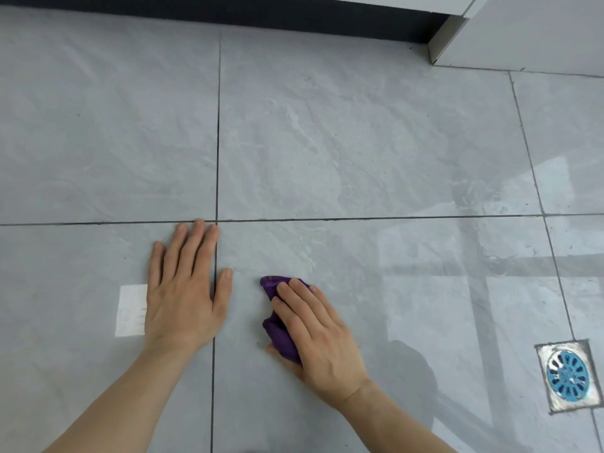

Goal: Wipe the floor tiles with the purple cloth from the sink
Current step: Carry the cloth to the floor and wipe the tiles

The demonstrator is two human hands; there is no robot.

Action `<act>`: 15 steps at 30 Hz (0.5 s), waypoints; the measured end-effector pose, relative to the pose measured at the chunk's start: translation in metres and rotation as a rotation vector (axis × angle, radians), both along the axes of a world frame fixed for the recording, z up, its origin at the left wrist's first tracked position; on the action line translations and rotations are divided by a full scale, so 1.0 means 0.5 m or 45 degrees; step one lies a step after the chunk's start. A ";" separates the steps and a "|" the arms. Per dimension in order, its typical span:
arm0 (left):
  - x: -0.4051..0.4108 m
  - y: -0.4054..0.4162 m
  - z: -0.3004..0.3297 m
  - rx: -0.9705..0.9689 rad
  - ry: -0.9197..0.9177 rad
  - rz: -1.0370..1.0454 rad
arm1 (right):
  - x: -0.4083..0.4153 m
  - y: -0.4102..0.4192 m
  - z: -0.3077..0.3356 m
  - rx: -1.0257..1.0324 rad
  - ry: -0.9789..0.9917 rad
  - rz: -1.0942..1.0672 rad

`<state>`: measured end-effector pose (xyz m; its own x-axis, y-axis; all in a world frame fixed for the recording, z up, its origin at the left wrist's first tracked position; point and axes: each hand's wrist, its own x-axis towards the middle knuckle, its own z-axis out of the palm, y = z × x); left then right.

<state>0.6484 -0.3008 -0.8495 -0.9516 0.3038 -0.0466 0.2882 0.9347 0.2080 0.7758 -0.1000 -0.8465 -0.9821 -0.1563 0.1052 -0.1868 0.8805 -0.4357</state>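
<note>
A bunched purple cloth lies on the grey floor tiles, pressed down under my right hand. Its fingers lie over the cloth and the thumb tucks under its near end. Most of the cloth is hidden by that hand; only its left edge and far tip show. My left hand rests flat on the floor, palm down and fingers together, a short way left of the cloth. It sits across a dark grout line and holds nothing.
A square metal floor drain with a blue grate sits at the lower right. A dark plinth under white cabinets runs along the far edge. A white wall corner stands at the far right. Glossy reflections cover the right-hand tiles.
</note>
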 end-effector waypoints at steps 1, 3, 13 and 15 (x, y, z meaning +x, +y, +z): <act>0.000 0.000 0.001 0.007 -0.004 -0.001 | 0.007 0.014 0.002 0.020 -0.014 0.010; -0.001 0.000 0.005 0.020 -0.015 -0.006 | 0.012 0.045 0.009 0.049 -0.037 0.031; 0.000 0.058 0.067 0.218 -0.067 -0.103 | 0.024 0.152 0.076 -0.003 -0.338 -0.320; 0.015 0.105 0.086 0.299 -0.149 -0.308 | 0.034 0.165 0.086 0.045 -0.376 -0.270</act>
<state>0.6557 -0.2483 -0.8063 -0.8433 0.5348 -0.0533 0.4565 0.7651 0.4541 0.7930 -0.0173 -0.8033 -0.9803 0.0556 -0.1894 0.1307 0.9018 -0.4120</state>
